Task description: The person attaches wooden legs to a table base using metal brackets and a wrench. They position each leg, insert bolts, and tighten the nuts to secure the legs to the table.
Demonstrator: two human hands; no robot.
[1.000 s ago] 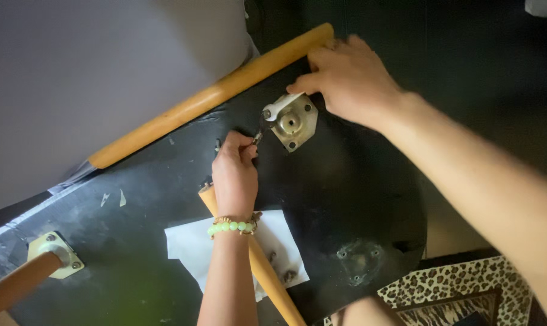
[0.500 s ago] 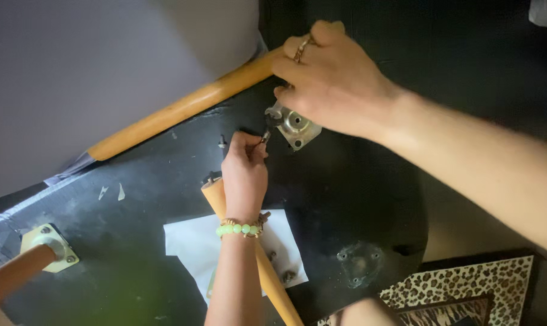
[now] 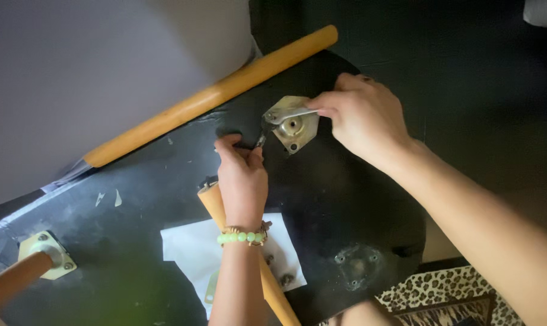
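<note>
A metal mounting plate (image 3: pixel 295 131) is fixed to the underside of a round black tabletop (image 3: pixel 346 199). My right hand (image 3: pixel 361 118) pinches a flat metal wrench (image 3: pixel 288 113) that lies across the top of the plate. My left hand (image 3: pixel 243 178), with a green bead bracelet on the wrist, grips a small dark tool (image 3: pixel 260 140) whose tip meets the plate's left edge. A loose wooden leg (image 3: pixel 213 96) lies diagonally just behind the plate. Another wooden leg (image 3: pixel 210 200) lies under my left forearm.
A white paper sheet (image 3: pixel 186 247) with a few screws (image 3: pixel 285 279) lies near my left arm. At the left edge a second plate (image 3: pixel 47 253) carries an attached leg (image 3: pixel 11 284). A bare mounting spot (image 3: pixel 355 262) shows at lower right, beside a leopard-print rug (image 3: pixel 442 296).
My right hand came off the end of the loose leg and dropped to the plate, where it now holds the wrench. My left hand stayed by the plate's left edge.
</note>
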